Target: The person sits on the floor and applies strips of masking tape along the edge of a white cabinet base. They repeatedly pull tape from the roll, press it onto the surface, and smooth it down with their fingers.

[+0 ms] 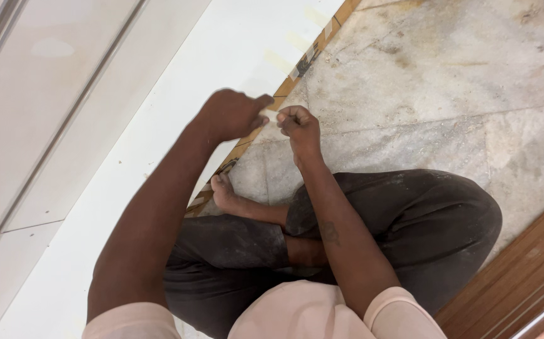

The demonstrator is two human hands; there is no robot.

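Head view, looking down: a white panel runs slantwise across the left half, and a worn, stained marble floor fills the right. Along the panel's right side runs its raw wooden edge, brown, with pale strips of tape lying across it further up. At lower right a brown wooden board shows ridged grooves. The person sits cross-legged in dusty dark trousers, a bare foot resting just beside the panel's edge. The left hand hovers over that edge, fingers curled, thumb pointing right toward the other hand. The right hand is closed into a loose fist just beside it, fingertips pinched together. Between the two hands a small pale strip of tape seems held; who grips it cannot be told.
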